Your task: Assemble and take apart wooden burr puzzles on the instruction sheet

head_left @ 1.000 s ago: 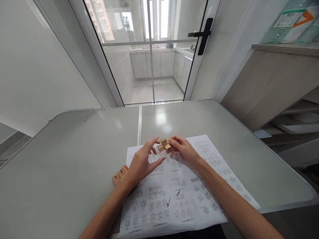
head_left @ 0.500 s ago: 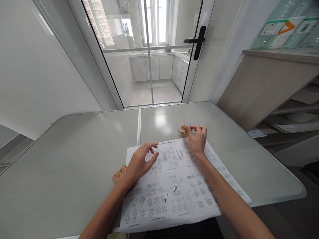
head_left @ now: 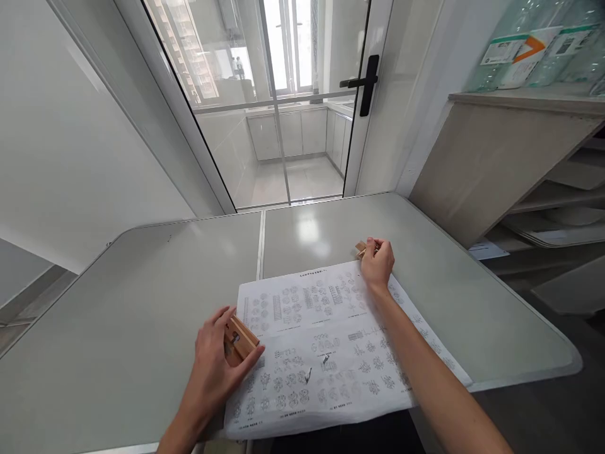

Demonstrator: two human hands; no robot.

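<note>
R hand (head_left: 378, 265): fingers pinch some small wood bits (head_left: 361, 247), near the far edge of the paper (head_left: 293, 337). L hand (head_left: 212, 359): fingers are wide round the big wood block (head_left: 244, 335), by the paper's L side; can't tell if they grip. Paper w/ lots of tiny drawings is on the grey bench (head_left: 151, 315). Glass door (head_left: 307, 126) is past it.
</note>
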